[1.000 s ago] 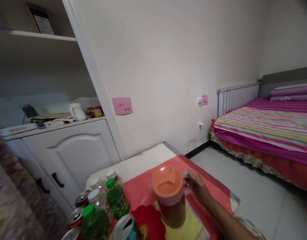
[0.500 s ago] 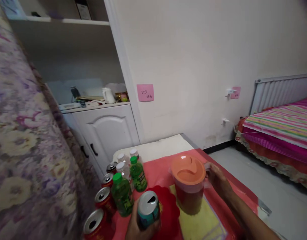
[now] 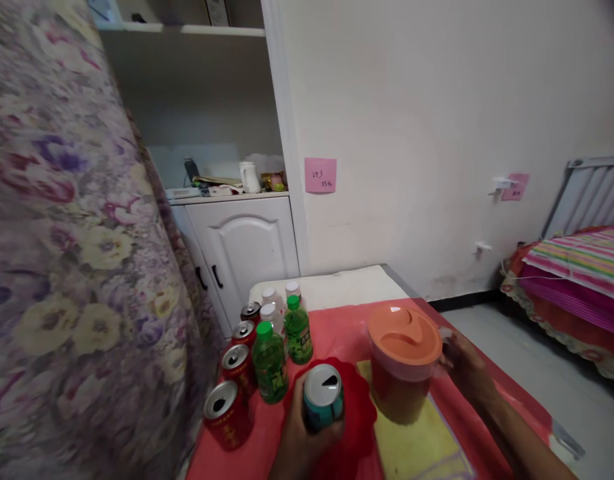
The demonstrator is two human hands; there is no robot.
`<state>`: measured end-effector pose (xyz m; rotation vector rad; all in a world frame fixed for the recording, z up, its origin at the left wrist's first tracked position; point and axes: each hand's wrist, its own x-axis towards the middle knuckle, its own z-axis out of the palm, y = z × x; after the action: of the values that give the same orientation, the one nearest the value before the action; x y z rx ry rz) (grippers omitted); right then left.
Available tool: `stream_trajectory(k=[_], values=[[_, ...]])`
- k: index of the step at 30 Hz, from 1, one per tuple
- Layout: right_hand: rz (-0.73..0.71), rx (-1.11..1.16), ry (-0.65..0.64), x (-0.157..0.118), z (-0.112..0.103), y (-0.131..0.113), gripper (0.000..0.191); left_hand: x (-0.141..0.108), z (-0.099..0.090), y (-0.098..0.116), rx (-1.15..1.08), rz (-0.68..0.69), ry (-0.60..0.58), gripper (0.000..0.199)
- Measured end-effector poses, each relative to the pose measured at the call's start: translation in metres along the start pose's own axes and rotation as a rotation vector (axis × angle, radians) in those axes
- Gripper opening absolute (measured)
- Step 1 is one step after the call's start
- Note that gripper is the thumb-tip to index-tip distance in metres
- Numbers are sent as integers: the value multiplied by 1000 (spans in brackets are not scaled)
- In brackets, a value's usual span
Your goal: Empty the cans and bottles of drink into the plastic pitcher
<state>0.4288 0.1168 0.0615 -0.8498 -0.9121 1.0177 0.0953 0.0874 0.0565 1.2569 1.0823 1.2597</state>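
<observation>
My left hand (image 3: 307,433) is wrapped round a teal drink can (image 3: 323,413) with an opened silver top, held over a red scalloped plate (image 3: 359,427). On the right, my right hand (image 3: 459,360) grips the handle of a clear pitcher (image 3: 401,393) with an orange lid; dark liquid shows inside it. The pitcher is above or on a yellow cloth (image 3: 411,447); I cannot tell whether it touches. Left of the can stand two green-capped bottles, the nearer green bottle (image 3: 270,370) and the farther green bottle (image 3: 297,333).
Several opened red cans (image 3: 229,420) line the table's left side, beside white-capped clear bottles (image 3: 271,313). A red cover (image 3: 337,327) lies over the table. A floral curtain (image 3: 87,267) hangs at left, a cabinet (image 3: 247,247) stands behind, and a bed (image 3: 577,287) is at right.
My view has turned left, so the scene sits farther right in the picture. Both hands keep their holds on the can and the pitcher handle.
</observation>
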Motion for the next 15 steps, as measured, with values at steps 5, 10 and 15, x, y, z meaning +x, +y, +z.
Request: stream_trajectory(k=[5, 10, 15], values=[[4, -65, -12, -1, -2, 1, 40, 1, -1, 7, -72, -10, -44, 89], [22, -63, 1, -3, -1, 0, 40, -1, -2, 17, -205, -82, -79, 94], [7, -48, -6, -2, -4, 2, 36, -13, 4, 28, -499, -150, -39, 76]])
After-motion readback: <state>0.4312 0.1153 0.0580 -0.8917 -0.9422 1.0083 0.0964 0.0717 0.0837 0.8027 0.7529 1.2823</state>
